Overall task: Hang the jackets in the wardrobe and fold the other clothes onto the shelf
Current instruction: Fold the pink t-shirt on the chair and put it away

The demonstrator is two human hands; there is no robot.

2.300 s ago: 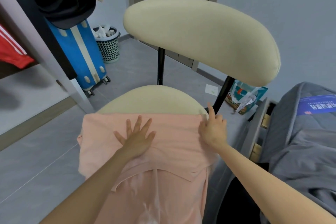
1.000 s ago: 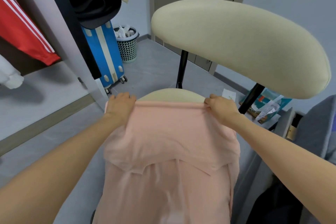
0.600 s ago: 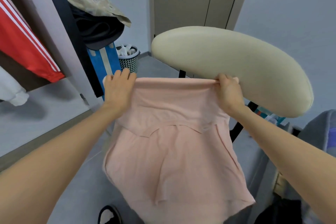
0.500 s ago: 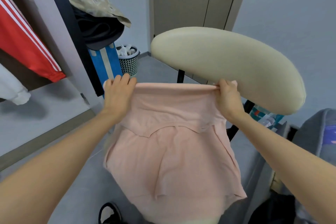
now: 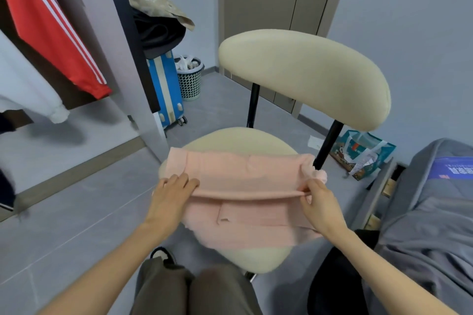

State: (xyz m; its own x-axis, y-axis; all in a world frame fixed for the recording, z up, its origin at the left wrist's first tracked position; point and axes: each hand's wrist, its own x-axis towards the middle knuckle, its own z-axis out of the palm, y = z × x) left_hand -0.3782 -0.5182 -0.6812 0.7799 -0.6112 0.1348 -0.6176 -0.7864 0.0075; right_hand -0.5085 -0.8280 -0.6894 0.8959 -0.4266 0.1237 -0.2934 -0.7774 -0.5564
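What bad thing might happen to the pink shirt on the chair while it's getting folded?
The pink shirt seems to stick out past the left side of the chair seat, so it might slip to the floor. Its right corner looks bunched up near the right hand, so the fold may come out crooked. The left hand and right hand pinch only the ends of the fold, so the middle might sag.

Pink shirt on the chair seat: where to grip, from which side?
Take the two ends of the raised fold, one hand each, coming from the near side, as the left hand and right hand do. The shirt lies wide and limp across the seat; a middle grip would likely sag.
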